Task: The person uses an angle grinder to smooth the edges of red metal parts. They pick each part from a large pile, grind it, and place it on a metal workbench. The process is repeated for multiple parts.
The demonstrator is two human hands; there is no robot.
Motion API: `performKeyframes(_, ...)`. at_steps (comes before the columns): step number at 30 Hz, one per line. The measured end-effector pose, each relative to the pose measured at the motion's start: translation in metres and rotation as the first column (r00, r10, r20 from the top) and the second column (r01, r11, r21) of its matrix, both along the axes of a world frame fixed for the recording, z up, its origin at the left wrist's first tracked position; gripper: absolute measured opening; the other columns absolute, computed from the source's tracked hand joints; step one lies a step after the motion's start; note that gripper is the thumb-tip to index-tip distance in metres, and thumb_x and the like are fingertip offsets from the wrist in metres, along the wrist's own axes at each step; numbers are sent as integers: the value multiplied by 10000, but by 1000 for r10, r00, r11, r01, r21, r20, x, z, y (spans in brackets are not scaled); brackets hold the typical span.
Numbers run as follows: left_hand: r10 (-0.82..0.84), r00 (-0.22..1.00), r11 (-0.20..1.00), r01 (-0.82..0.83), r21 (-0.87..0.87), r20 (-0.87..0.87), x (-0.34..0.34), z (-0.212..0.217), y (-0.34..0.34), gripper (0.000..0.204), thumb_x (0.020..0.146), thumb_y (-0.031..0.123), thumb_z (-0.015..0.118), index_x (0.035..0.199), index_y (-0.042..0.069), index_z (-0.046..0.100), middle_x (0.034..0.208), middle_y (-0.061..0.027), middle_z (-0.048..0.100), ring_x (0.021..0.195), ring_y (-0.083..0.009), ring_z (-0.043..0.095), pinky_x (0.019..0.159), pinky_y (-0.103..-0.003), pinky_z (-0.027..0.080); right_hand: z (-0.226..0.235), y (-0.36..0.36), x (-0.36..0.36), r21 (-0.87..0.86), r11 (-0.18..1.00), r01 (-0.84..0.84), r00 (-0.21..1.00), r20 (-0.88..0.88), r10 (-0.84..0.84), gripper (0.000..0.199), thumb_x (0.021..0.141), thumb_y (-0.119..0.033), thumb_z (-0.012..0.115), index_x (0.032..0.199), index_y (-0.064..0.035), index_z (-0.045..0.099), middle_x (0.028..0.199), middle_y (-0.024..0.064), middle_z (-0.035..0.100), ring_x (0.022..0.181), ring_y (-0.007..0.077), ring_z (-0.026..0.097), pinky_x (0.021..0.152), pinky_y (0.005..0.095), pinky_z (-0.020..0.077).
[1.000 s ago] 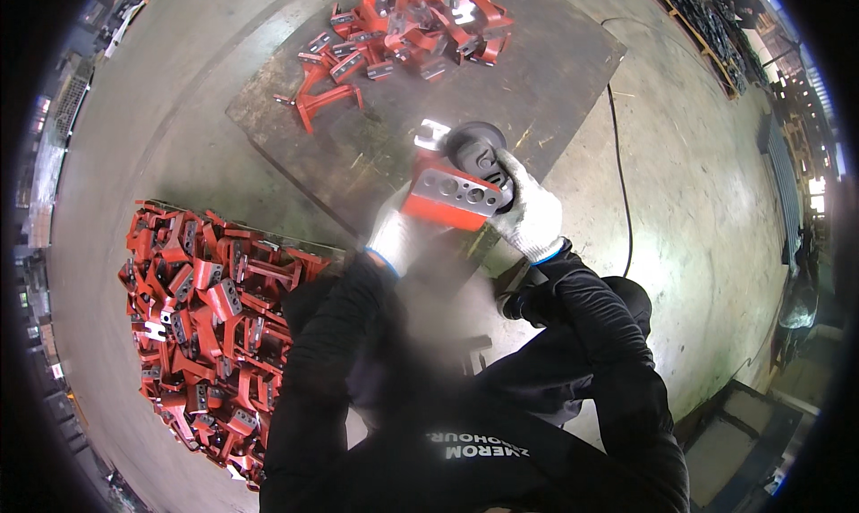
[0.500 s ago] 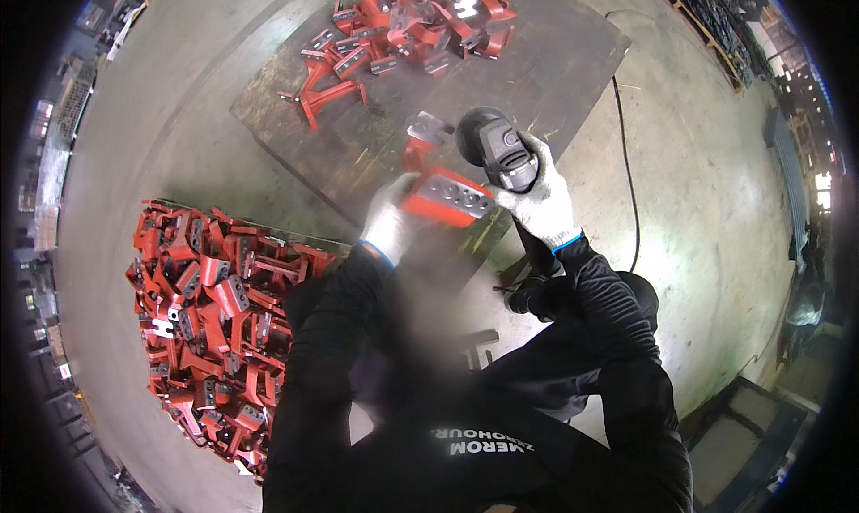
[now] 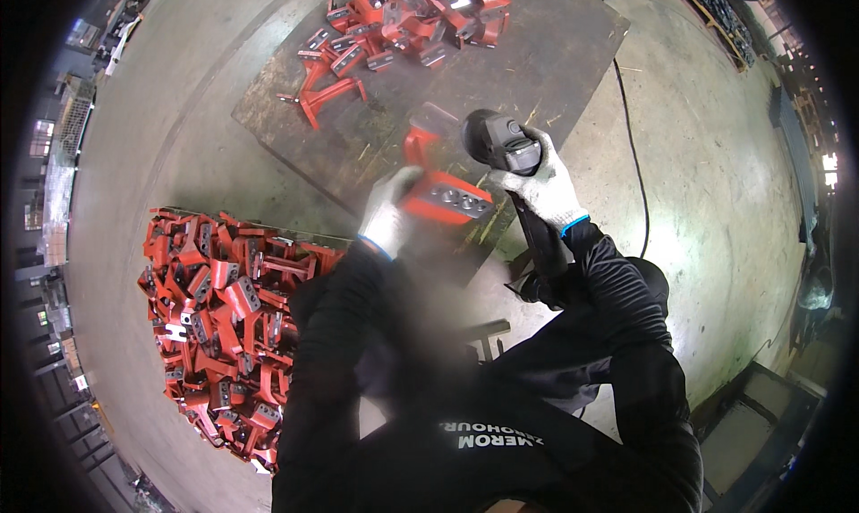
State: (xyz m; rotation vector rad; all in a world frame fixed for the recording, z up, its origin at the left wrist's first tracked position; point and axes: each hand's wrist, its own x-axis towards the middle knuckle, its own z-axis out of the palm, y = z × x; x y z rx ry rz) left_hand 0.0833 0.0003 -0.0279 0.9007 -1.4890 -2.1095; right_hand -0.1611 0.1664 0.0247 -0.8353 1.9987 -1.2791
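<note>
In a white glove, my left hand grips a red metal bracket by its left side. A bare grey face with several round holes shows on the bracket, and its far arm reaches over the table. My right hand, gloved as well, is wrapped round an angle grinder. The grinder's dark disc points to the left, just right of the bracket and apart from it. Both things are held above the near corner of a dark work table.
A heap of red brackets covers the table's far part, with one bracket lying nearer. At my left, a large bin-like pile of red brackets stands beside my leg. A black cable runs along the floor at right.
The grinder has turned slightly and shifted a little right, with my right hand. The bracket stays in my left hand, tilted slightly differently. The whole view has shifted a little.
</note>
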Motion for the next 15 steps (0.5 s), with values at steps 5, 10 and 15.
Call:
performKeyframes(5,137,971,985,-114,-126,194,-5,1,-21,286,1003,66,617,1279,4,662,1176,-111,719,994,-220,723,803,-411,625,8,9,0,-36,998,48,997,-52,-50,945,743,-314,950,1502,-64,446,1312,168,676,1172,227,673,1021,361,542)
performKeyframes(10,454,835,854,-508,116,312,-15,-11,-45,337,1038,265,630,1220,-19,634,1087,-162,714,894,-298,751,728,-467,643,33,11,18,-148,987,-67,997,15,70,973,736,-263,964,1523,-56,431,1333,177,649,1221,238,631,1068,384,510)
performKeyframes(15,440,818,875,-483,26,372,-13,-47,-58,350,1016,268,654,1219,-16,634,1071,-162,707,863,-298,748,709,-468,641,32,9,35,0,970,-242,960,-149,239,967,714,-358,971,1488,-64,470,1276,216,703,1221,308,695,1046,398,534)
